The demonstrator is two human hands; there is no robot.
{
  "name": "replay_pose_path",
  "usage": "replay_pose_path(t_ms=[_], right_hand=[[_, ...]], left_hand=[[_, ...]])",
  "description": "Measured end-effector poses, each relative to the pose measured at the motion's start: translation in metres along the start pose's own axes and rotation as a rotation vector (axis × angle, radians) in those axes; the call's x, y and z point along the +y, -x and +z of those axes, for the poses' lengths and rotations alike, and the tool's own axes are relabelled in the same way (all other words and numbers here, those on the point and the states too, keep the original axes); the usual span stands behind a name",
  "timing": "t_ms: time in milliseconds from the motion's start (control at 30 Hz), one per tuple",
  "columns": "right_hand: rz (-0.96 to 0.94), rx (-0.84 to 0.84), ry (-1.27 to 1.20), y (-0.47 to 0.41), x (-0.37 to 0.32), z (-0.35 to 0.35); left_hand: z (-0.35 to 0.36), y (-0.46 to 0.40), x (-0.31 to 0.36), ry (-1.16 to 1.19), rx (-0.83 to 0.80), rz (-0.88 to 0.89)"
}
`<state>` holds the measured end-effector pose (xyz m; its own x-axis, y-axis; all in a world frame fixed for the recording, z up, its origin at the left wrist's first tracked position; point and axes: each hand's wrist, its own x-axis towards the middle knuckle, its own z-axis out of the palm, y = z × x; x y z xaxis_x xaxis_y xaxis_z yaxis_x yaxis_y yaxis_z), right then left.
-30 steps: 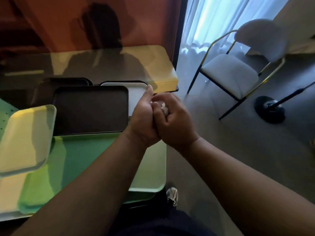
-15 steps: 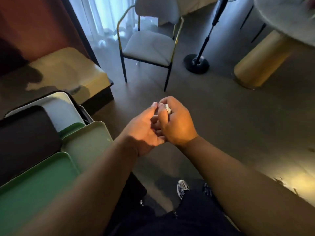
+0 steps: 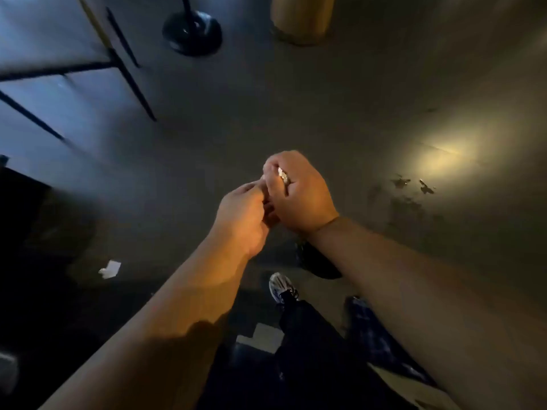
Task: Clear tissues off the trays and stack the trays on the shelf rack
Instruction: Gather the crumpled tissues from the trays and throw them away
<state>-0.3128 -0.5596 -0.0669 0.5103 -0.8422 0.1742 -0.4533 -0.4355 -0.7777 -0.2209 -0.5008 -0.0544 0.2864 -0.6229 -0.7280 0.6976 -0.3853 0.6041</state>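
Peeking from the clenched right hand, a tissue wad, left hand's curled fingers touching.

Floor dull grey-brown, yellow light patch at 3 o'clock. Tissue white. Stand base black, 12 o'clock. Shoe white-grey streaked. Trousers dark navy.
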Motion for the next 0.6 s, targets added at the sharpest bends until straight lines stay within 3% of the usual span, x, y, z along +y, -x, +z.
replay_pose_path(t_ms=[167, 333, 600], right_hand=[[0.386, 0.102, 0.063, 0.054, 0.121, -0.029], [0.847, 0.257, -0.065, 0.120, 0.215, -0.033], [1.159, 0.263, -0.252, 0.175, 0.307, -0.014]], left_hand=[[0.048, -0.044, -0.101, -0.299, -0.241, -0.172], [0.070, -0.075, -0.186, -0.556, -0.416, -0.356], [0.071, -0.119, -0.281, -0.620, -0.389, -0.483]])
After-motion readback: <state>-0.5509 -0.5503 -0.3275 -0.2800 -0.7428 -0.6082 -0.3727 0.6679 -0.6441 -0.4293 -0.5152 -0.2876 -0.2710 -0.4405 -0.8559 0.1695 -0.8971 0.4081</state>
